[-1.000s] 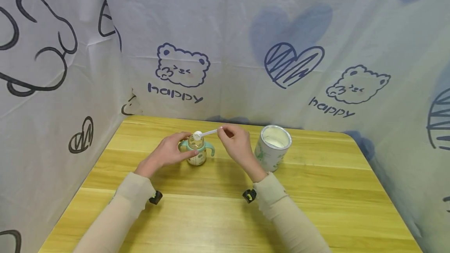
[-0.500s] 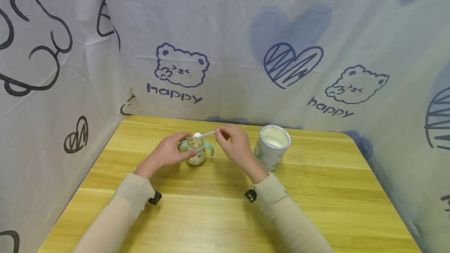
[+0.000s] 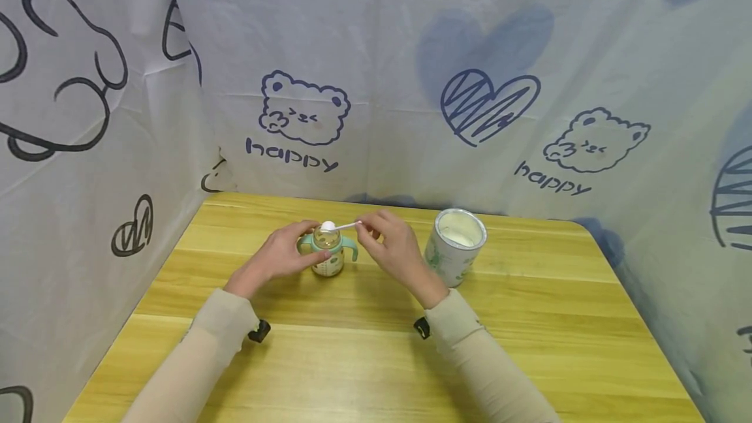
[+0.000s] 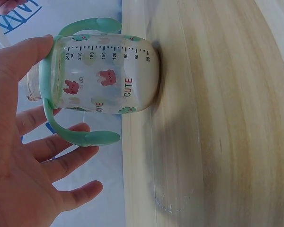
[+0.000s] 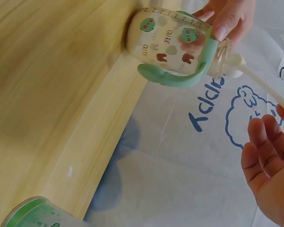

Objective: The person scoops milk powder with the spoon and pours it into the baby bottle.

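Baby bottle (image 3: 328, 254) with green handles upright at centre of the wooden table (image 3: 529, 318), left hand (image 3: 276, 256) curled around its neck, right hand (image 3: 392, 248) pinching white scoop (image 3: 337, 226) over the bottle mouth, open powder tin (image 3: 455, 247) right of centre.

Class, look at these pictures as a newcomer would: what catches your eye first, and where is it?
At the table's middle stands a clear baby bottle with mint-green handles, steadied by the left hand. The right hand pinches a white scoop whose bowl sits over the bottle's open mouth. To the right stands an open tin with white powder inside, on the yellow wooden table.
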A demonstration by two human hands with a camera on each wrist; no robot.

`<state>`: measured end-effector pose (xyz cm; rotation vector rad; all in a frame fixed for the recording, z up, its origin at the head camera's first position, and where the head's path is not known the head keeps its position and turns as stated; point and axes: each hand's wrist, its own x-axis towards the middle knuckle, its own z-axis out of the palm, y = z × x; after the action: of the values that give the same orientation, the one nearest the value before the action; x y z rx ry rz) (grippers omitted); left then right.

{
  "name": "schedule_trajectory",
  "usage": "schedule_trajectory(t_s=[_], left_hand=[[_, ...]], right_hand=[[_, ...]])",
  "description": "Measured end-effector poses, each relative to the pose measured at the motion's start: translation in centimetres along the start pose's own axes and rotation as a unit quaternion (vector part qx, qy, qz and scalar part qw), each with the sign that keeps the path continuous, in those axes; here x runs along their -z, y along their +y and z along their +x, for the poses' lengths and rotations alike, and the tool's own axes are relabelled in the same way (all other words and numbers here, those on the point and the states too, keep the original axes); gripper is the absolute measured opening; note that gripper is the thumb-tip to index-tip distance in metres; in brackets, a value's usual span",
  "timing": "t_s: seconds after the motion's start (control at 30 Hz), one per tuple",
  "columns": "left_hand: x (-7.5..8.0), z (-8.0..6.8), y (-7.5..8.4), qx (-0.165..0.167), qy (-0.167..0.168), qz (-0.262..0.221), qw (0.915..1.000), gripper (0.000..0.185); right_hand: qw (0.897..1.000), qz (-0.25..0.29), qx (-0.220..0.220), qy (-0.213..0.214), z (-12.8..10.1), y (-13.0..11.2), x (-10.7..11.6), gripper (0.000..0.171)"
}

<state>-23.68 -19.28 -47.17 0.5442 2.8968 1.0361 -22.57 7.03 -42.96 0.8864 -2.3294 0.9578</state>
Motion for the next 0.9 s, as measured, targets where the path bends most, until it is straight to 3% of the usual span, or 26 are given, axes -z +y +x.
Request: schedule_trajectory(t_s=[0.27,0.5,0.9], left_hand=[[-0.1,0.1,-0.1,0.0,0.003,0.008,1.0,0.081],[-0.1,0.1,-0.1,-0.005,0.007,0.008,0.9999,0.081],[-0.1,0.0,0.0,-0.001,0.003,0.008,1.0,0.082]], right_hand=[[0.997,-0.037,0.069,0.007,-0.4,0.6,0.1,0.011],[0.986,-0.08,0.144,0.02,-0.7,1.2,0.1,0.011],[0.983,-0.1,0.155,0.018,-1.1,1.6,0.1,0.015]])
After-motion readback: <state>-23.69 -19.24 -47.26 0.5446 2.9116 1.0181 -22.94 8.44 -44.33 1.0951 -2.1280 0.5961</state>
